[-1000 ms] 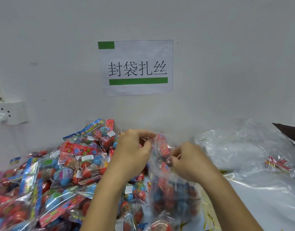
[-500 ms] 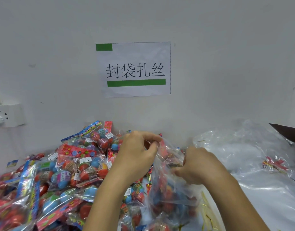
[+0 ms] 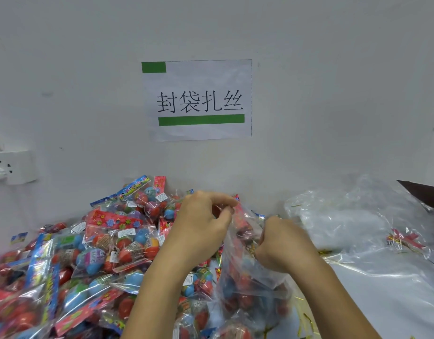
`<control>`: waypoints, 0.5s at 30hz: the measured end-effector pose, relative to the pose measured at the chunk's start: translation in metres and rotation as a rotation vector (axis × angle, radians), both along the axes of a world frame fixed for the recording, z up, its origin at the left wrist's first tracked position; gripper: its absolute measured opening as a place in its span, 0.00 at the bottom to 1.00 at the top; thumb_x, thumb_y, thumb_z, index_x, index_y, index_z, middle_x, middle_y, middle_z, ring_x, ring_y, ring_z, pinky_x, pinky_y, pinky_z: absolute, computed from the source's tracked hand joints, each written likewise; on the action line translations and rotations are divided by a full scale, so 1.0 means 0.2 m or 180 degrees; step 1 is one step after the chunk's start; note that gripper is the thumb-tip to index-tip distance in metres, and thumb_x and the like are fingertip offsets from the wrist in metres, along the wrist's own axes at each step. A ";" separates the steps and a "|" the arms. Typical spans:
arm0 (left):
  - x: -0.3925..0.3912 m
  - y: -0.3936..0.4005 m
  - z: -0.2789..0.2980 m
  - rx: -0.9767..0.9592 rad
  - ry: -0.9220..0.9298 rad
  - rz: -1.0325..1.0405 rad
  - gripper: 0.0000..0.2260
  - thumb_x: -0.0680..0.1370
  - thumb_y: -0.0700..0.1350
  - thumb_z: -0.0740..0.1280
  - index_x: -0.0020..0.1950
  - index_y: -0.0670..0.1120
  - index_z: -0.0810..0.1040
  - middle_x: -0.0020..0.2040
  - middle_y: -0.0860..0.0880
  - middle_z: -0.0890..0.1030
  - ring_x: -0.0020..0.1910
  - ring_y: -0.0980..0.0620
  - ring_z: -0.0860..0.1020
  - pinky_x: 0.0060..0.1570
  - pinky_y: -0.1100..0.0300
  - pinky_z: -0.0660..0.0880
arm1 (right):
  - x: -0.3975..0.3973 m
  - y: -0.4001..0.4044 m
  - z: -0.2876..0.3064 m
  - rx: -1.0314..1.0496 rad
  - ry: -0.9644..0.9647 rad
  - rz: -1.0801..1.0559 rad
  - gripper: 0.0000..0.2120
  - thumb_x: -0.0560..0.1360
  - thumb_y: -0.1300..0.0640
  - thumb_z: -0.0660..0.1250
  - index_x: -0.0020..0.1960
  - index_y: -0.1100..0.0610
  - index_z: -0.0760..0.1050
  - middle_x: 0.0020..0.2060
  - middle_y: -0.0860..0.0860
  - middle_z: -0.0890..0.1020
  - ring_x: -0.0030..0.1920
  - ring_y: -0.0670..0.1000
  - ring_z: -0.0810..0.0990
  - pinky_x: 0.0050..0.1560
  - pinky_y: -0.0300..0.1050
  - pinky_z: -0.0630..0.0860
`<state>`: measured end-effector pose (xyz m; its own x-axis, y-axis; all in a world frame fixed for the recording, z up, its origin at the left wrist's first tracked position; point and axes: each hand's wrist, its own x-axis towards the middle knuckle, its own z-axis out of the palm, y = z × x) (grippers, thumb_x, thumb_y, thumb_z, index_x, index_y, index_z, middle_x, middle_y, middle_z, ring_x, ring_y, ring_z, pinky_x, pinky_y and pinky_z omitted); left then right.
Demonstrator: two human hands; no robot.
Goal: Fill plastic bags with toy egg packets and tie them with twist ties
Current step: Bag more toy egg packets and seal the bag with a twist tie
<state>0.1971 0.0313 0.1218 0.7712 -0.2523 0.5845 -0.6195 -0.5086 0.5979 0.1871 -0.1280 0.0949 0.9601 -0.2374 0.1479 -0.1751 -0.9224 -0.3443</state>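
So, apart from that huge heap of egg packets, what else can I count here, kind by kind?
Hands: 2, left hand and right hand, both gripping the filled clear bag
Filled clear bags being held: 1
Paper signs on the wall: 1
Wall sockets: 1
Piles of empty clear bags: 1
Total: 6

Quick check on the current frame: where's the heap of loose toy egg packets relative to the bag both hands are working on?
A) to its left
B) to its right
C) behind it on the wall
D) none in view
A: the heap of toy egg packets fills the left side, while the left hand and right hand grip the neck of the clear bag at centre; to its right lie empty clear bags.
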 end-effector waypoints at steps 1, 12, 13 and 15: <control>0.00 0.00 0.00 0.0008 -0.0008 0.0005 0.11 0.80 0.40 0.66 0.55 0.50 0.86 0.45 0.57 0.85 0.45 0.64 0.79 0.42 0.78 0.73 | 0.00 0.00 0.00 0.0027 0.0050 0.0038 0.07 0.76 0.54 0.66 0.47 0.54 0.68 0.43 0.51 0.73 0.44 0.56 0.73 0.41 0.42 0.69; 0.00 -0.01 0.00 0.0065 -0.0053 -0.0051 0.11 0.80 0.40 0.66 0.55 0.50 0.86 0.45 0.57 0.84 0.45 0.64 0.79 0.42 0.77 0.73 | -0.05 -0.10 0.08 -0.0140 -0.0184 -0.0564 0.06 0.74 0.57 0.66 0.40 0.55 0.70 0.38 0.50 0.72 0.40 0.55 0.72 0.40 0.43 0.70; 0.00 -0.01 0.00 0.0050 -0.0059 -0.0047 0.11 0.80 0.40 0.66 0.56 0.50 0.86 0.45 0.57 0.84 0.45 0.64 0.79 0.42 0.77 0.73 | -0.06 -0.10 0.09 -0.0131 -0.0260 -0.0642 0.11 0.74 0.55 0.68 0.38 0.54 0.66 0.37 0.50 0.70 0.38 0.54 0.71 0.39 0.43 0.69; 0.00 -0.01 0.00 0.0057 -0.0053 -0.0046 0.11 0.80 0.40 0.65 0.56 0.50 0.85 0.45 0.58 0.84 0.46 0.65 0.78 0.42 0.78 0.72 | -0.06 -0.11 0.08 -0.0119 -0.0373 -0.0692 0.15 0.75 0.53 0.69 0.38 0.53 0.63 0.36 0.49 0.69 0.37 0.52 0.70 0.39 0.43 0.68</control>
<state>0.1978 0.0297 0.1223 0.7575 -0.2740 0.5926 -0.6368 -0.5101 0.5781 0.1761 -0.1493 0.1118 0.8628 -0.4288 0.2678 -0.3317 -0.8799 -0.3401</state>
